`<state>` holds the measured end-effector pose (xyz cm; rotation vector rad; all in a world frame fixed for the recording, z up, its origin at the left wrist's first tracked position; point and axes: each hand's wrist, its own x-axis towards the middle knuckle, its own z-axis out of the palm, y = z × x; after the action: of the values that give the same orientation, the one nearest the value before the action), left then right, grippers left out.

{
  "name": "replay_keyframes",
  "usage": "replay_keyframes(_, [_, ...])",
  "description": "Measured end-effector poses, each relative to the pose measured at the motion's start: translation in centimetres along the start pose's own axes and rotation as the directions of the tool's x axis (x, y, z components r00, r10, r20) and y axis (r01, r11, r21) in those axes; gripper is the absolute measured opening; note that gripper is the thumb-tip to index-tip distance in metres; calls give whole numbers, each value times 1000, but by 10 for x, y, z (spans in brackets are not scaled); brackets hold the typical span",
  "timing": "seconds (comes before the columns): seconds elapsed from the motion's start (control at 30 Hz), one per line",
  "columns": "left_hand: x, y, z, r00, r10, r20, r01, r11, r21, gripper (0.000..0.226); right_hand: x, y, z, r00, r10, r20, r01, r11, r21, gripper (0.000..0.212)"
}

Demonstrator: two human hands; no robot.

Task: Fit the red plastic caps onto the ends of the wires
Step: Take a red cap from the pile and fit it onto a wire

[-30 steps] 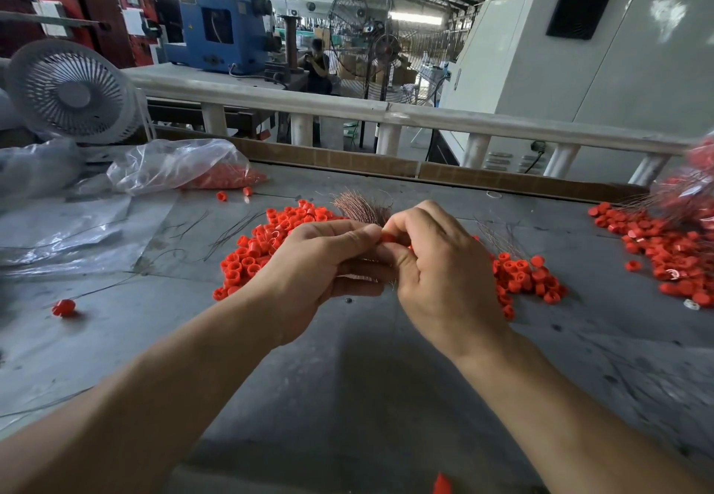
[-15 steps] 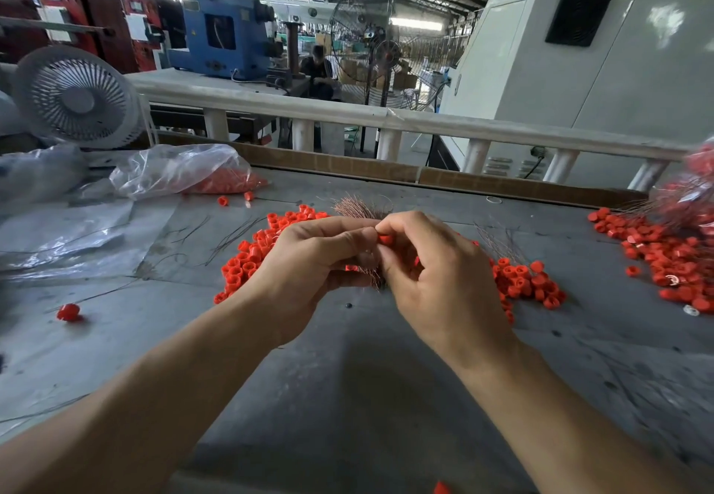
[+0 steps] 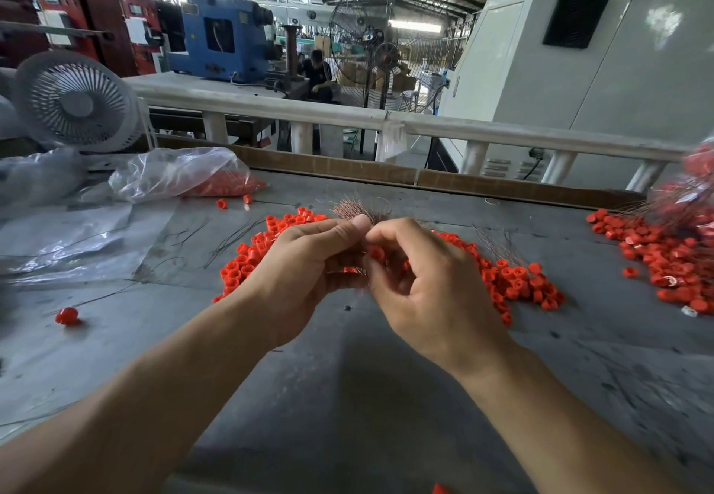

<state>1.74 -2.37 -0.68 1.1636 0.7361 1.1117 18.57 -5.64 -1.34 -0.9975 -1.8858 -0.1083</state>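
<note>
Over a grey table [image 3: 347, 397], the left hand [image 3: 305, 273] grips a bundle of thin wires [image 3: 353, 209], while the right hand [image 3: 429, 285] now holds a red cap [image 3: 375, 253] curled lower in its fingers, no longer pinched up at the wire tips. Loose caps [image 3: 517, 281] lie just behind.

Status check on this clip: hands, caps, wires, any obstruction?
Left hand grips wire bundle. Right hand pinches a red cap at the wires. Loose caps behind; nothing blocking.

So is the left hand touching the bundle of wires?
Touching. Head view: the left hand pinches the wire bundle, whose strands fan out just above its thumb.
</note>
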Motion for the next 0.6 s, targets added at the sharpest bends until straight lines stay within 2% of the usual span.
replay_keyframes(0.2, [0, 1, 1, 993, 67, -93, -66, 998, 17, 21, 0, 2, 1, 999, -6, 44, 4, 999, 38, 15])
replay_keyframes(0.3, [-1, 1, 2, 982, 93, -166, -75, 991, 113, 16, 1, 2, 2, 997, -5, 73, 2, 999, 45, 12])
replay_keyframes(0.4, [0, 0, -1, 976, 134, -170, -95, 972, 217, 21, 0, 3, 3, 992, -9, 124, 3, 999, 47, 13])
replay_keyframes(0.6, [3, -4, -4, 954, 222, -202, -143, 927, 346, 16, 0, 6, 1, 993, 14, 116, -6, 997, -77, 14])
